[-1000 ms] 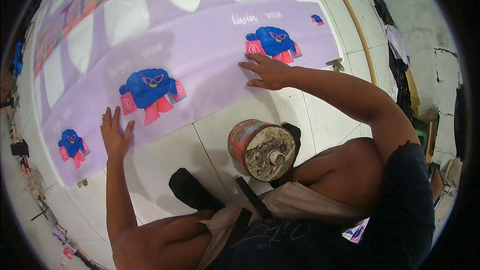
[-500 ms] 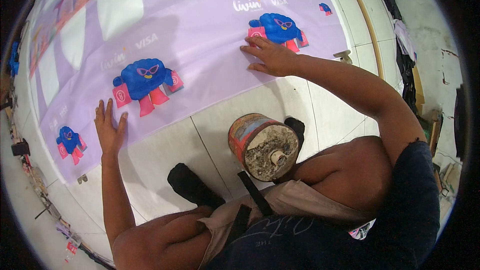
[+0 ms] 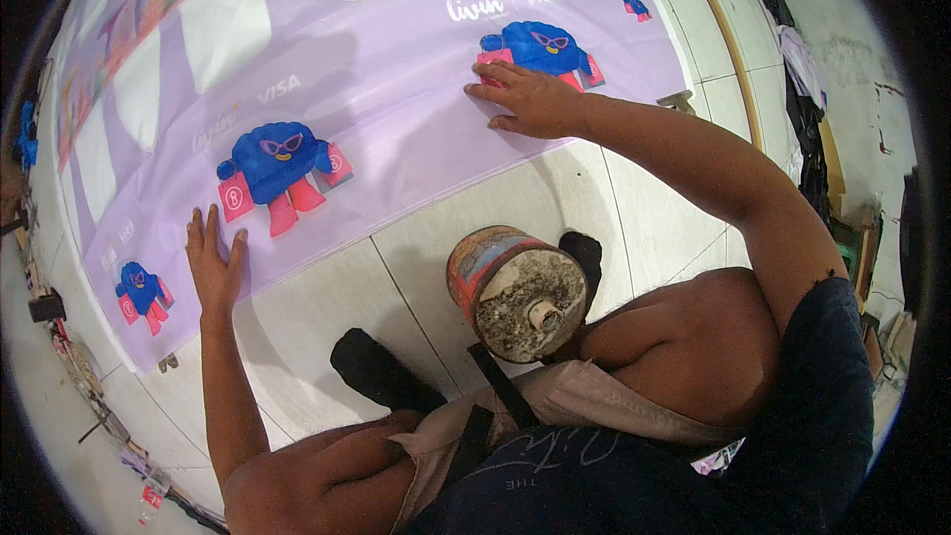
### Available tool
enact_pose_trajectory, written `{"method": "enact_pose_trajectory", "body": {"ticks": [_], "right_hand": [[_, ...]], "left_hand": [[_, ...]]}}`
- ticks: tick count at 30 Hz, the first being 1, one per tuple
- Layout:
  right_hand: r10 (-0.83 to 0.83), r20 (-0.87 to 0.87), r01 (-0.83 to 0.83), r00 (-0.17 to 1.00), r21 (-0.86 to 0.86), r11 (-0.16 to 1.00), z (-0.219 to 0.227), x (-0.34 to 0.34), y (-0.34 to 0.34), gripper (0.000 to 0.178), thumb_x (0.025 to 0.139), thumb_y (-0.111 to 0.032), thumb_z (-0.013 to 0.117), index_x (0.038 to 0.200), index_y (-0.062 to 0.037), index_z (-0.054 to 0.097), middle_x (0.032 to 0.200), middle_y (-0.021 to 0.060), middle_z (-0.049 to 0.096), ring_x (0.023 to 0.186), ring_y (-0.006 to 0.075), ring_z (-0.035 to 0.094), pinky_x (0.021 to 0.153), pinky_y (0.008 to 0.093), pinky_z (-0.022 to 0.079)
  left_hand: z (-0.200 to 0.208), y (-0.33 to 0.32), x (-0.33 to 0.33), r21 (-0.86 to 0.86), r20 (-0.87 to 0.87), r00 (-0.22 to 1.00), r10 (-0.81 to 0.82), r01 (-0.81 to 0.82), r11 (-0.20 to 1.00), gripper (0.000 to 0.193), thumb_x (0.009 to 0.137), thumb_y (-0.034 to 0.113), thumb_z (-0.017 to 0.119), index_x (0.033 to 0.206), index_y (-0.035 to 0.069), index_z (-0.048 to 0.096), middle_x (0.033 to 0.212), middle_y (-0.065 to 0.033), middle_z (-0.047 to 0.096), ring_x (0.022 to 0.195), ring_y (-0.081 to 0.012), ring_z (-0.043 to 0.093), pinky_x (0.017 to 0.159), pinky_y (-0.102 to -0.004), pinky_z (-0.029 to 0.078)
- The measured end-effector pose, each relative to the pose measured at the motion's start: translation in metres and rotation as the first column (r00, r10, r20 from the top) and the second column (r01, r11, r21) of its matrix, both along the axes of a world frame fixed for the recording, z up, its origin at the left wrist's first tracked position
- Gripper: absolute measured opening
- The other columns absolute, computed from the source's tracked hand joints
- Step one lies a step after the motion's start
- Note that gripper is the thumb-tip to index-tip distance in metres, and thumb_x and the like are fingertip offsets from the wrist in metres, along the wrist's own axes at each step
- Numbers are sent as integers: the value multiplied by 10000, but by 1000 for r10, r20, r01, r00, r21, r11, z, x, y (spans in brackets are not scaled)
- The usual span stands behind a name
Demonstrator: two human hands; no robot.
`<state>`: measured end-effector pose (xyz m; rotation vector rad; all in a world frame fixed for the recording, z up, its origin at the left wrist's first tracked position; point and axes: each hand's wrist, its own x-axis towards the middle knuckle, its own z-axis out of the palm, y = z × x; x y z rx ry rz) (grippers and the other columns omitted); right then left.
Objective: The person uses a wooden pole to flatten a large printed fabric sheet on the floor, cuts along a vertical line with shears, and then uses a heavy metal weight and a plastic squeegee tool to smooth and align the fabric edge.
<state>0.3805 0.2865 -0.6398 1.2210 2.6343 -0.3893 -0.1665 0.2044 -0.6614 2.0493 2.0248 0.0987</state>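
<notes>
A lilac printed banner (image 3: 406, 154) lies spread over the tiled floor, bearing blue cartoon figures with pink bags and legs. My left hand (image 3: 214, 263) rests flat near its front edge, fingers spread, between the small figure (image 3: 142, 280) and a larger one (image 3: 275, 163). Farther right, my right hand (image 3: 530, 101) lies palm down, its fingertips over the pink bag of another large figure (image 3: 543, 48). Neither hand holds anything. Metal clips sit at the banner's edge, one at the near left corner (image 3: 168, 364) and one on the right (image 3: 676, 101).
Close in front of me, between my legs, stands a worn round can (image 3: 530, 297) with a crusted top and a short spout. A long tan pole (image 3: 731, 40) runs along the right side. Dark cloth and clutter (image 3: 807, 129) line the right wall; more odds and ends (image 3: 74, 367) edge the left.
The whole view has shifted slightly. Both hands keep nearly the same places on the banner, fingers still spread.
</notes>
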Motion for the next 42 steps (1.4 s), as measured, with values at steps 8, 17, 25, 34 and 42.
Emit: {"method": "enact_pose_trajectory", "body": {"ticks": [8, 17, 25, 34, 42], "right_hand": [[29, -22, -29, 999, 24, 999, 0, 1, 4, 619, 921, -349, 624, 1454, -144, 384, 1518, 167, 331, 1399, 352, 354, 1056, 450, 455], [-1, 48, 2, 999, -16, 1000, 10, -3, -3, 667, 904, -351, 652, 1469, -141, 366, 1529, 165, 313, 1409, 340, 335, 1066, 462, 436], [26, -11, -26, 1000, -21, 999, 7, -4, -2, 666, 897, -333, 656, 1466, -139, 371, 1527, 180, 313, 1410, 349, 332, 1058, 464, 438], [-21, -14, 20, 1000, -39, 999, 8, -4, -5, 669, 877, -285, 684, 1456, -116, 398, 1517, 181, 333, 1415, 344, 330, 1107, 449, 385], [25, -23, -26, 999, -5, 1000, 10, -3, -2, 667, 881, -329, 675, 1448, -109, 402, 1491, 195, 351, 1377, 349, 373, 1065, 459, 429]], "left_hand": [[2, 1, 3, -9, 5, 1000, 15, -15, 1000, 638, 904, 375, 651, 1467, 155, 446, 1574, -189, 285, 1449, -397, 261, 1182, -498, 209], [4, -3, 3, 7, 28, 1000, 11, -11, 1000, 635, 897, 353, 666, 1457, 138, 457, 1567, -190, 299, 1436, -405, 279, 1170, -482, 249], [7, -9, 20, 178, 156, 965, -212, 184, 967, 705, 797, 293, 759, 1421, 115, 484, 1527, -195, 360, 1407, -405, 330, 1165, -496, 266], [27, -22, 88, 11, 102, 891, -442, 443, 896, 789, 697, 377, 835, 1394, 165, 530, 1505, -204, 392, 1385, -422, 358, 1134, -538, 289], [21, -21, 85, -16, 142, 892, -430, 436, 900, 827, 684, 318, 849, 1416, 159, 499, 1526, -213, 349, 1394, -444, 333, 1154, -519, 275]]}}
